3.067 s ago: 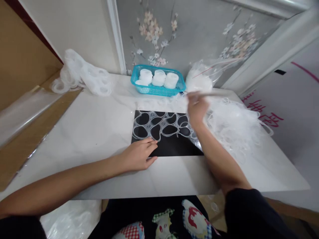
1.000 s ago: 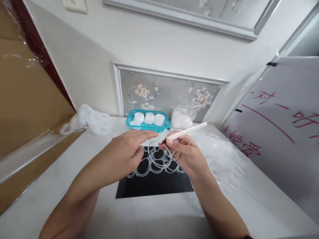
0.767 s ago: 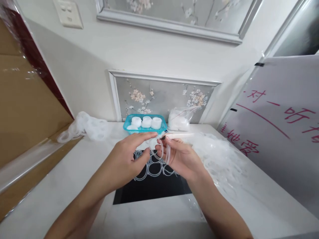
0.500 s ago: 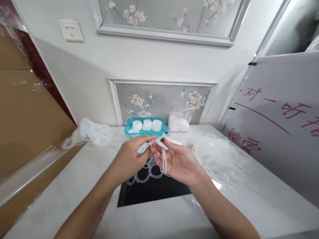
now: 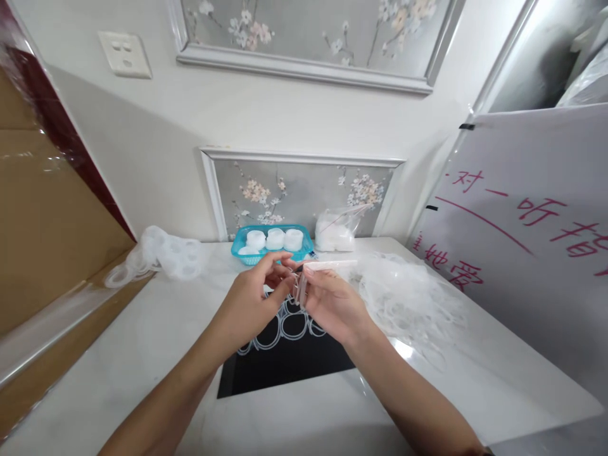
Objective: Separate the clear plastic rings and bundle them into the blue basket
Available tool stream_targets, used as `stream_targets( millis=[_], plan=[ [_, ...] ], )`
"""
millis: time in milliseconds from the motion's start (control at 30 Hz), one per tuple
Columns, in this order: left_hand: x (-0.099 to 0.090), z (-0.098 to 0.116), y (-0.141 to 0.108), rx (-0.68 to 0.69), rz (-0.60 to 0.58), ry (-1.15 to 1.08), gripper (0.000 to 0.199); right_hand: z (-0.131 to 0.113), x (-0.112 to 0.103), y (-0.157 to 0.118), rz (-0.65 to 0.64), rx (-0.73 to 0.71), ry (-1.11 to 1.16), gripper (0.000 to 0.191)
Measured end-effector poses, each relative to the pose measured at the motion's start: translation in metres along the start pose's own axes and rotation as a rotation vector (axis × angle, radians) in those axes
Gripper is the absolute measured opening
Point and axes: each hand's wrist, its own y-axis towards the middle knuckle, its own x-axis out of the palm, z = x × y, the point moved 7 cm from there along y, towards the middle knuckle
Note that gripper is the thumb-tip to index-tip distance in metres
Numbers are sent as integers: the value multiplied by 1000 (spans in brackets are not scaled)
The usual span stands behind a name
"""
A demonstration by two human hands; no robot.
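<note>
My two hands meet above a black mat point(image 5: 285, 373) on the white table. My right hand point(image 5: 335, 304) is closed round a few thin translucent rings point(image 5: 303, 294), which hang edge-on below its fingertips. Along the top of that hand lies a narrow white strip point(image 5: 335, 263); whether the hand grips it I cannot tell. My left hand point(image 5: 254, 304) has its thumb and curled fingers pinched at the near side of the rings, and small details between the fingertips are blurred. More translucent rings point(image 5: 293, 326) lie on the mat beneath, partly hidden by both hands.
Behind the hands stands a blue basket point(image 5: 235, 251) with white rolls, beside a clear bag point(image 5: 335, 233) of white items. A loose heap of translucent plastic point(image 5: 403, 294) spreads at right. A translucent piece with round openings point(image 5: 178, 256) lies at left, near cardboard point(image 5: 57, 221).
The pale piece between my hands has turned from slanted to a level strip by my right hand. My left fingers have curled in closer to the rings. The view has shifted slightly.
</note>
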Motion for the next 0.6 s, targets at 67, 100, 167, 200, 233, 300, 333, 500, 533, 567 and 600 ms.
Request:
stream_targets(
  millis=[67, 100, 167, 200, 233, 300, 333, 500, 533, 567, 600],
  plan=[
    [1, -2, 1, 3, 11, -89, 33, -1, 0, -1, -8, -6, 33, 13],
    [1, -2, 1, -1, 11, -136, 32, -2, 1, -1, -16, -9, 52, 13],
    [1, -3, 2, -20, 6, -199, 33, -3, 3, -2, -38, 0, 88, 12],
    [1, -3, 1, -37, 5, -205, 35, -3, 4, -3, -47, 9, 96, 12],
    [2, -4, 1, -57, 6, -197, 38, -3, 5, -3, -53, 17, 97, 12],
    [4, -4, 0, -88, 9, -160, 48, -2, 7, -4, -59, 19, 80, 13],
    [6, -4, -1, -94, 7, -145, 52, -1, 8, -5, -61, 15, 65, 14],
    [18, -19, 7, -88, -43, -236, 62, 8, 6, 1, -130, 96, 34, 15],
    [18, -25, 13, -93, -51, -272, 65, 9, 1, 5, -126, 130, 53, 12],
    [16, -32, 19, -110, -47, -305, 67, 10, -5, 9, -106, 164, 83, 10],
    [12, -41, 25, -139, -30, -332, 69, 11, -13, 14, -69, 198, 122, 9]
  ],
)
